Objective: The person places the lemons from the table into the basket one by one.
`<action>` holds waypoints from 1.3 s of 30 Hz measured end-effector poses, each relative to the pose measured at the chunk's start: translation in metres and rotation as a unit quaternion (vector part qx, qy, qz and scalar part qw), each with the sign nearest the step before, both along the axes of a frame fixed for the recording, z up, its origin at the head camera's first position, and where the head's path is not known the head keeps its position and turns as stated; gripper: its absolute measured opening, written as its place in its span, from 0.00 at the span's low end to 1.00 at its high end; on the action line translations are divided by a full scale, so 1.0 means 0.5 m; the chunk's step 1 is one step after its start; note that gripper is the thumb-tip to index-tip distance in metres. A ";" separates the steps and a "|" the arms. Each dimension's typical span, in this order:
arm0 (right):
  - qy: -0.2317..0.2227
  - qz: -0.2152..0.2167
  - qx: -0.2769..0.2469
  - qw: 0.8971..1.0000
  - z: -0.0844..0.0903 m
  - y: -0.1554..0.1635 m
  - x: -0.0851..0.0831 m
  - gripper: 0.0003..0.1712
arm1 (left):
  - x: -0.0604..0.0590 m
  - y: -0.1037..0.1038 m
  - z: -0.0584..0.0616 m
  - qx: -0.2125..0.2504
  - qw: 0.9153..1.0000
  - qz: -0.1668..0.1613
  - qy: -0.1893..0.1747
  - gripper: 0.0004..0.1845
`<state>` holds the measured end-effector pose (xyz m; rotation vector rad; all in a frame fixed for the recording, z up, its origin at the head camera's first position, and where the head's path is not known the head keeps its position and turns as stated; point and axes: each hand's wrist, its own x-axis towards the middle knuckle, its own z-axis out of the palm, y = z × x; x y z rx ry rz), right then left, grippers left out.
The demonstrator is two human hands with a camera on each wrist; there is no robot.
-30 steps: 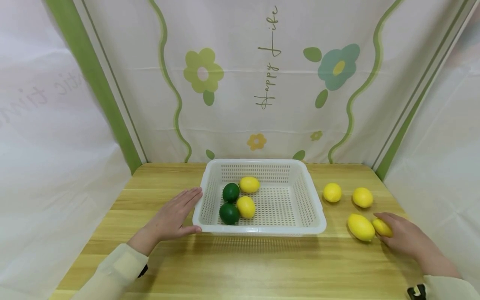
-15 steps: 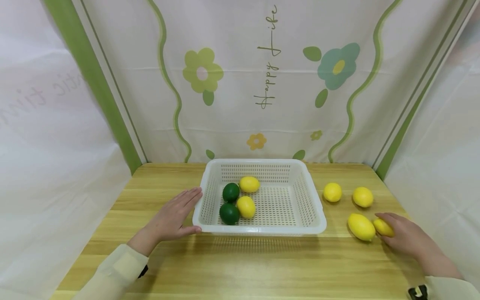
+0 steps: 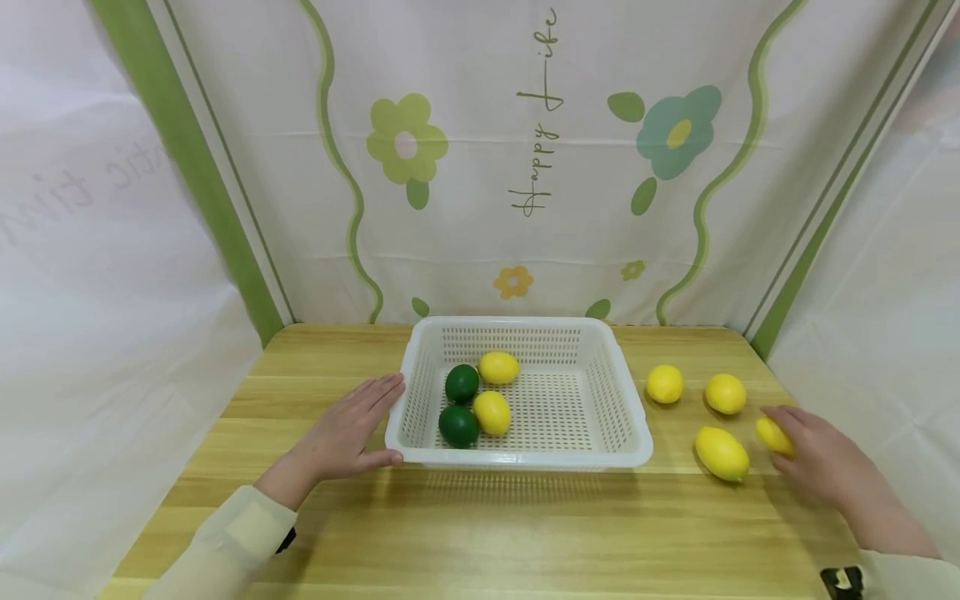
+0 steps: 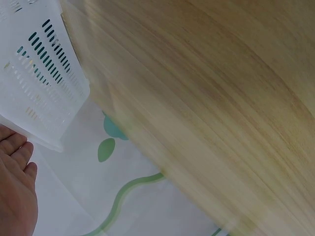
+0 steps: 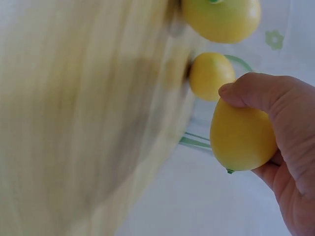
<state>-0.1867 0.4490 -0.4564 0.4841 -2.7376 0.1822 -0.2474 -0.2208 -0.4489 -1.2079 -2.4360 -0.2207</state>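
My right hand (image 3: 823,457) grips a lemon (image 5: 243,135) between thumb and fingers, at the table's right side; the right wrist view shows it apart from the tabletop. Three more lemons lie on the table near it: a close one (image 3: 722,454), one behind (image 3: 725,394) and one nearer the basket (image 3: 664,384). With fairly straight fingers, my left hand (image 3: 341,435) touches the left rim of a white perforated plastic basket (image 3: 521,459). Inside are two yellow lemons (image 3: 492,413) and two dark green fruits (image 3: 458,426), grouped at the left; the green kind is unclear.
The wooden table (image 3: 480,533) has fabric hangings on its far side and both flanks. The back hanging (image 3: 480,225) carries printed flowers and lettering. Bare basket floor (image 3: 555,408) shows to the right of the fruit.
My right hand has moved slightly right and up with its lemon, widening the gap to the close lemon. The left hand and the basket stay in place.
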 end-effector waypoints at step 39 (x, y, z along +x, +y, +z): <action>0.201 0.205 0.021 0.958 0.146 -0.219 -0.039 0.27 | 0.004 0.000 0.004 -0.012 1.000 0.003 0.006 0.52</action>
